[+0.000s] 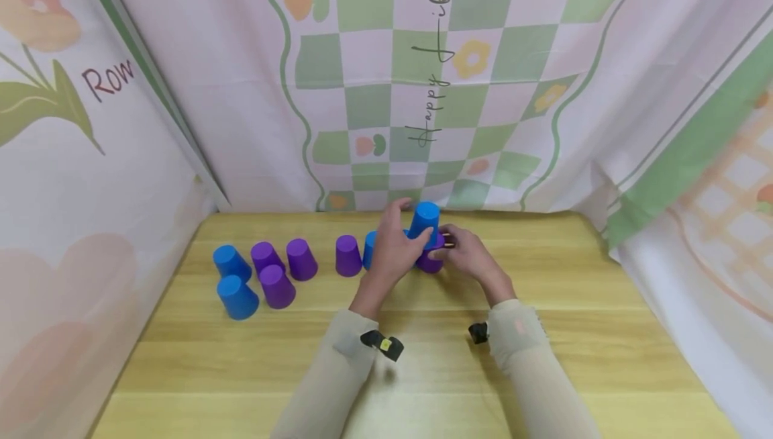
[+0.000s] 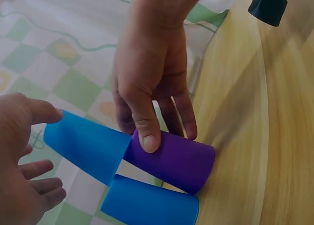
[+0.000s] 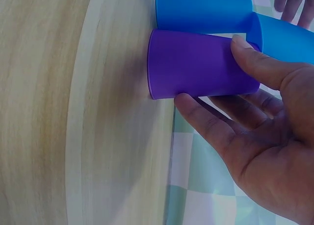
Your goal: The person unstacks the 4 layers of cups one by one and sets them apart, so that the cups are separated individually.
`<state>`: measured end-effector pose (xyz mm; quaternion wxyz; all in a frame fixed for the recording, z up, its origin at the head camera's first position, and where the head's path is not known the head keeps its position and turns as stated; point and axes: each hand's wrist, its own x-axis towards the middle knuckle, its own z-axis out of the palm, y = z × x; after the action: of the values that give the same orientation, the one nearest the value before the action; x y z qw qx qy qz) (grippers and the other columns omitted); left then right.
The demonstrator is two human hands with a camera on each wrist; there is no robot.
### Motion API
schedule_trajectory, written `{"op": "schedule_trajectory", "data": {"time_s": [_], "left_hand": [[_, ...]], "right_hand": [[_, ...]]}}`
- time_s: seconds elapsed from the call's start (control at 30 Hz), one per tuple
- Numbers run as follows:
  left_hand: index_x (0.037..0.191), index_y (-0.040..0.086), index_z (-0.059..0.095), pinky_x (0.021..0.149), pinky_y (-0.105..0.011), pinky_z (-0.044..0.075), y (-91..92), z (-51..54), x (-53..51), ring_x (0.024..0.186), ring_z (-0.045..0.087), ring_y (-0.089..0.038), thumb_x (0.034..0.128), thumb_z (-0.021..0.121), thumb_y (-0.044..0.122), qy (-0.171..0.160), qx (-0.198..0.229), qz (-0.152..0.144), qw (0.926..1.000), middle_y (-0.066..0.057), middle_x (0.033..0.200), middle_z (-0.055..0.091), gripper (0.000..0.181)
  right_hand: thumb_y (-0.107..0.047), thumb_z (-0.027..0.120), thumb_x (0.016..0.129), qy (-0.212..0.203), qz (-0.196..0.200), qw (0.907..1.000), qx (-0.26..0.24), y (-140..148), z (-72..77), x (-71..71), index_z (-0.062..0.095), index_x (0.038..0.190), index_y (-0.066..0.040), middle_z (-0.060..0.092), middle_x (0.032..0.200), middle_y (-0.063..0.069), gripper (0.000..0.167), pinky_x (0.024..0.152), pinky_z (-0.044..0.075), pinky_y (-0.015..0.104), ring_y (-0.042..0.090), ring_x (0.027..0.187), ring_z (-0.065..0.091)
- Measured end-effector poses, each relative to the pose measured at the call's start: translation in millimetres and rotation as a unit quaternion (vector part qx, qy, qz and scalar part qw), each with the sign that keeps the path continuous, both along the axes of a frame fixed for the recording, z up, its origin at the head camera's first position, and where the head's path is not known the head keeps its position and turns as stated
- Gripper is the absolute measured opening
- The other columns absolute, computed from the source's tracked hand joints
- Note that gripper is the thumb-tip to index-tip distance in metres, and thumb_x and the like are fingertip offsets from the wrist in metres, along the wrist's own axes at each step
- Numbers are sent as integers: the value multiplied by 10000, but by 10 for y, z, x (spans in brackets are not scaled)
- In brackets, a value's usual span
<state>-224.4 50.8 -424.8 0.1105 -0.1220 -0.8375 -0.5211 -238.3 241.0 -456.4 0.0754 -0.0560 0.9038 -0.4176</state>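
Note:
An upside-down blue cup (image 1: 426, 216) sits on top of two upside-down cups, bridging a purple cup (image 3: 196, 64) and a lower blue cup (image 2: 152, 203). My right hand (image 1: 471, 251) holds the purple cup, thumb on its near side and fingers curled round behind. Beside the upper blue cup is my left hand (image 2: 19, 156); its thumb reaches the closed end while the other fingers stand apart from the wall. In the head view, the left hand hides most of the lower blue cup.
Left of the hands, a purple cup (image 1: 347, 256) and another blue cup (image 1: 369, 251) stand in line. Farther left is a group of several upside-down cups, among them a front blue cup (image 1: 238, 298) and a purple one (image 1: 276, 286). A patterned curtain (image 1: 374, 103) hangs behind the table (image 1: 423, 372).

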Motion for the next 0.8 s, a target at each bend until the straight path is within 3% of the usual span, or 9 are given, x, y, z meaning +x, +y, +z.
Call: {"op": "schedule_trajectory", "data": {"time_s": [0.37,0.8], "left_hand": [[1549,98,426,1161,-474,487,195,86,-143,1395,549,-299,936,819,291,-430,-348,-88,9984,-123,1528,515,753],[1550,84,426,1168,-494,480,269,57,-145,1406,552,-318,977,766,190,-521,-330,-88,9981,-123,1517,532,675]], "right_hand": [[-204,743,976,191,65,9998,37,1,2,4,601,1367,-28,658,1370,240,452,1024,579,541,434,1260,643],[-178,754,952,230,75,9997,-2,4,12,8,589,1400,-21,641,1396,257,503,1086,532,569,451,1300,618]]}}
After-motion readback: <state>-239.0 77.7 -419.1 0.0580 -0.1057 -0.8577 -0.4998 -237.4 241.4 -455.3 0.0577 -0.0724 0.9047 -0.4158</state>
